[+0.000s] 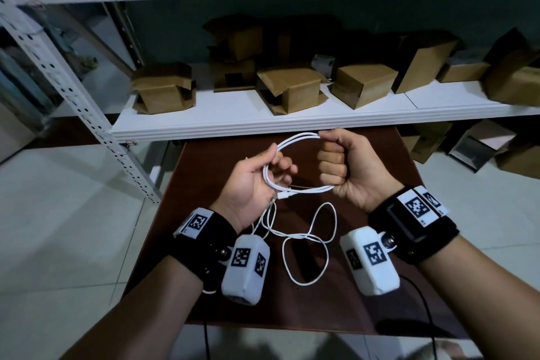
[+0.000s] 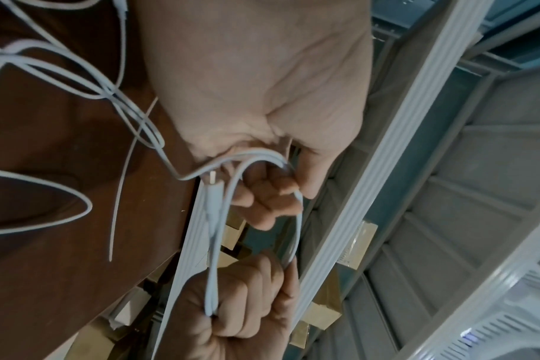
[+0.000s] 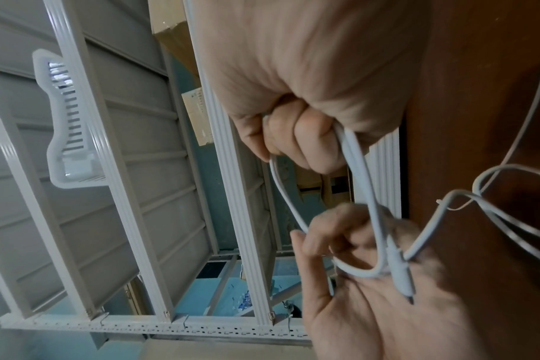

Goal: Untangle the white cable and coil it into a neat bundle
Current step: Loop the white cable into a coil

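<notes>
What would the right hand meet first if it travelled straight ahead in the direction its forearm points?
Most likely the front edge of the white shelf, just beyond the right hand, which grips the white cable; depth is uncertain, so it might pass underneath.

- The cable [image 1: 304, 238] is coloured white.
- The table [image 1: 380, 172] is finished in dark reddish-brown.
- The cardboard boxes [image 1: 363, 85] are coloured brown.
- The wrist straps [image 1: 415, 238] are black, with black-and-white square-patterned tags.

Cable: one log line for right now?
cable: partly coiled | left hand: holds loops | right hand: fist grips loops | rest: loose on table
</notes>
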`<state>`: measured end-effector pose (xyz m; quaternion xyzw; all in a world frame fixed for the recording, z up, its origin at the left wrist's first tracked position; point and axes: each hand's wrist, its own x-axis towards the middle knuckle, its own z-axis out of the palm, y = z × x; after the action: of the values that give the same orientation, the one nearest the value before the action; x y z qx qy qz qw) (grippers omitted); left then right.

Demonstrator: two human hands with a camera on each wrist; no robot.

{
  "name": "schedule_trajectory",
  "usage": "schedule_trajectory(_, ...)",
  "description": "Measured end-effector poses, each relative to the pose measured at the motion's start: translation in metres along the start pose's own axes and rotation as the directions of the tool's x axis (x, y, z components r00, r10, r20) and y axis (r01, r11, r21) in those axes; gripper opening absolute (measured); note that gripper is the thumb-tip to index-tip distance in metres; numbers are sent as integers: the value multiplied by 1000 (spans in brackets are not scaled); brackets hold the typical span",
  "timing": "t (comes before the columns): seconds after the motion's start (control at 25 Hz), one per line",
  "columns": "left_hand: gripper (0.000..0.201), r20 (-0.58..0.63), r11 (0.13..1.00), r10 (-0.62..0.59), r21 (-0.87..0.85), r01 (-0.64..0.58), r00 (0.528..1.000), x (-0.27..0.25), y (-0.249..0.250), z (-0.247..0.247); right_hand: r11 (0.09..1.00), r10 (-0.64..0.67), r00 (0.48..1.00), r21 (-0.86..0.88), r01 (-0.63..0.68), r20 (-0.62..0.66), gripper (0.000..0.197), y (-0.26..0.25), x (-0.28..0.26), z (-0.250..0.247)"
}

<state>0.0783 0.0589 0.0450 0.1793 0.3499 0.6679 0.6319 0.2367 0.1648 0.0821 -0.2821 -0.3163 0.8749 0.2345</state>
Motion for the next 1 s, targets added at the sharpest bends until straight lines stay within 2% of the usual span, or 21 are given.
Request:
schedule_trajectory(0.16, 34, -100, 983, 44, -174, -61, 994, 0, -14, 2, 997, -44, 999, 63, 43, 9, 44, 2, 1, 2)
schedule_trajectory(0.28, 35, -151, 960, 71, -256, -109, 986, 0, -20, 6, 988, -68, 997, 135, 72, -37, 49, 8, 5, 0)
schedule_trajectory(0.44, 36, -111, 905, 66, -412, -106, 992, 4, -20, 4, 973, -114, 990, 191, 127, -78, 50, 19, 8, 1)
schedule_trajectory(0.52, 36, -123, 898, 64, -425, -111, 990, 6, -19, 1, 970, -132, 988, 195, 146, -85, 48, 28, 10, 3)
schedule_trajectory(0.64, 37, -178, 929, 56, -351, -116, 982, 6, -12, -1, 975, -121, 992, 184, 126, -38, 46, 38, 10, 2)
schedule_trajectory(0.72, 38, -183, 965, 47, -246, -93, 982, 6, -4, -2, 990, -107, 994, 98, 104, 34, 41, 39, 10, 0)
schedule_trajectory(0.84, 39, -154, 998, -22, 61, 31, 988, 5, 9, -5, 965, -62, 996, -253, 77, 68, 34, 32, 9, -3)
schedule_trajectory(0.92, 40, -114, 950, -72, 294, 103, 991, 1, 12, -3, 882, 26, 1000, -470, -21, 5, 33, 29, 9, -6)
schedule_trajectory(1.0, 40, -84, 885, -125, 442, 150, 989, -1, 6, 0, 799, 90, 996, -595, -83, -18, 31, 28, 7, -8)
